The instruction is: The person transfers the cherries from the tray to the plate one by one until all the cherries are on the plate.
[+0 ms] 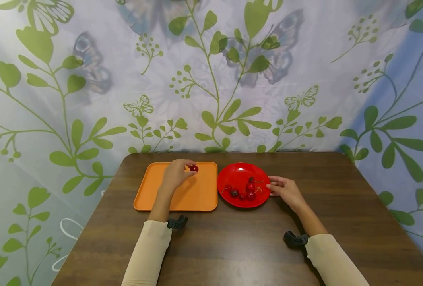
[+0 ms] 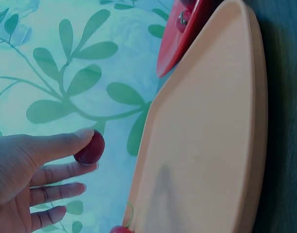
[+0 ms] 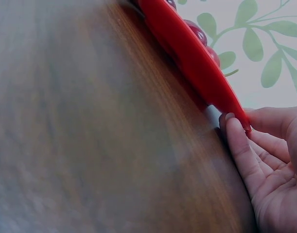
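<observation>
Above the orange tray [image 1: 200, 194], my left hand [image 1: 175, 174] pinches a dark red cherry [image 2: 91, 149] between thumb and index finger. The other fingers stretch out loosely in the left wrist view. A second cherry [image 2: 121, 229] with a green stem shows at the tray's edge there; in the head view my hand or arm hides it. My right hand [image 1: 286, 191] holds the right rim of the red plate [image 1: 233, 172], thumb on one side and fingers on the other. Several cherries [image 1: 251, 194], some with stems, lie in the plate's lower part.
The tray and plate stand side by side near the back of the brown wooden table [image 1: 229, 246]. Behind them hangs a cloth [image 1: 197, 99] printed with leaves and butterflies. Dark bands [image 1: 295, 239] sit on both wrists.
</observation>
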Motion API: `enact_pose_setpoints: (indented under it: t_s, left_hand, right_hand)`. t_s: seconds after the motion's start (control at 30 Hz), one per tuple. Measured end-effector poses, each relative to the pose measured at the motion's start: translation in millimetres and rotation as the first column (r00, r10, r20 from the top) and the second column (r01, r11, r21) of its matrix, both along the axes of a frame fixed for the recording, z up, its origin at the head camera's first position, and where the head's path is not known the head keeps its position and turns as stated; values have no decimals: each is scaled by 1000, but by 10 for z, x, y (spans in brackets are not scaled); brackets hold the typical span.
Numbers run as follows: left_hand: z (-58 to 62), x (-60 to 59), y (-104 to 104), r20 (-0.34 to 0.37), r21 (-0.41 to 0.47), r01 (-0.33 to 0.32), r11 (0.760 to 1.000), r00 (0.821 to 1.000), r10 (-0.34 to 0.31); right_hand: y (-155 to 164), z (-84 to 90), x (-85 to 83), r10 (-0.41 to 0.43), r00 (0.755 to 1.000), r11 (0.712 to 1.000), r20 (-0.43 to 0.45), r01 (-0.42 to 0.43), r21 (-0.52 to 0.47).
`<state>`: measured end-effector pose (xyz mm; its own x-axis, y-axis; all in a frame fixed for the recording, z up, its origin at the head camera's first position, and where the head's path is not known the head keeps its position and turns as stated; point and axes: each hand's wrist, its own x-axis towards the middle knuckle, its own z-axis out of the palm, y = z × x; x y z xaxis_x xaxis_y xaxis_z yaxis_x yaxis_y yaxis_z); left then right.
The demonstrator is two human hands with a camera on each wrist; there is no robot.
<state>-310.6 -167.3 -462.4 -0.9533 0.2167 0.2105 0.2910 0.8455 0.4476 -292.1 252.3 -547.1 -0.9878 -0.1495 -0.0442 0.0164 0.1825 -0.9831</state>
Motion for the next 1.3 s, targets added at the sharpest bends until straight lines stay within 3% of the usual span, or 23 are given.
enact_pose_setpoints:
  t_s: [0.37,0.6,0.97,1.13,1.3]
  left_hand:
    - [27,-24,165,55,95,143,985,987,-148]
    - [-46,-68,310,93,55,200,978,975,-204]
    - [-153,-202,618,59,-8,335,942,941,-334]
    - [-206,-252,729,103,-40,362,931,929,-357]
    - [-245,-280,823,102,-51,400,915,913,-394]
  right_hand:
    - [-15,100,48,4,1000,1000,12,-4,-7]
    - [-24,-20,12,-1,1000,1000,-11,0,-28]
    - [-39,128,49,-3,1000,998,24,5,-64]
    - [-39,76,50,-6,1000,999,11,6,-38]
    - [-35,17,28,-7,1000,1000,-13,6,-28]
